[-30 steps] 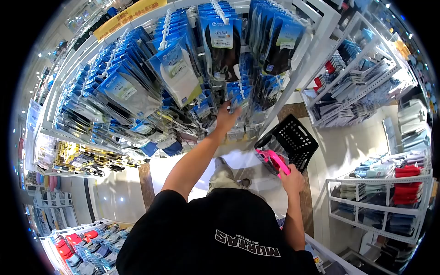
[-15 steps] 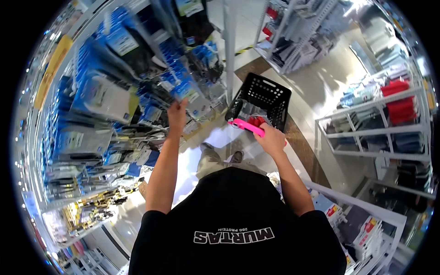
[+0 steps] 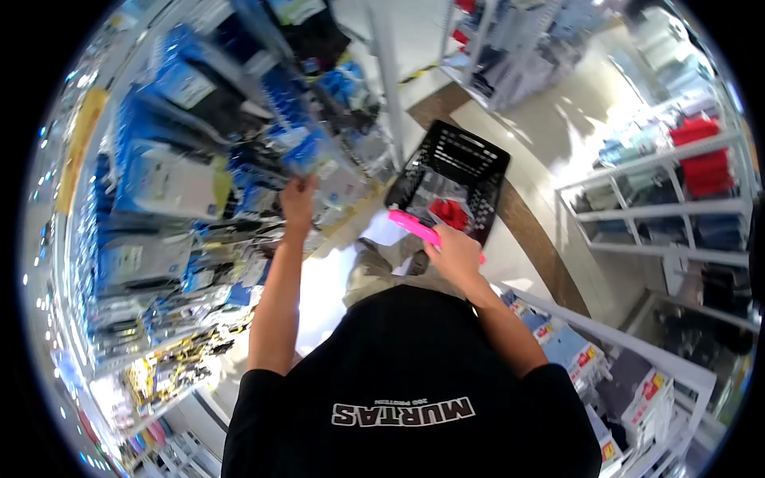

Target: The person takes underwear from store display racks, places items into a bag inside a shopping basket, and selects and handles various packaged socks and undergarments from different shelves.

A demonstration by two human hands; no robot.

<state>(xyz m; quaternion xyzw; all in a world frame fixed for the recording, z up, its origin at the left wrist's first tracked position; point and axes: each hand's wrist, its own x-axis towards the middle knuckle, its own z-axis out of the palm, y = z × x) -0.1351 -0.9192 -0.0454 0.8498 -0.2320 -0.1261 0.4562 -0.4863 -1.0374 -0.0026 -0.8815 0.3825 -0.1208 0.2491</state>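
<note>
Blue-topped packets (image 3: 171,179) hung in rows on the rack (image 3: 388,88), blurred, their labels unreadable. We found the left hand (image 3: 298,197) at their lower edge, fingers drawn in; we could not tell whether it gripped one. Our right hand (image 3: 456,256) was closed round the pink handle (image 3: 414,228) of a black basket (image 3: 472,150), partly hiding a red item (image 3: 449,213) inside. We read "MURTAS", inverted, on the black shirt (image 3: 398,350).
</note>
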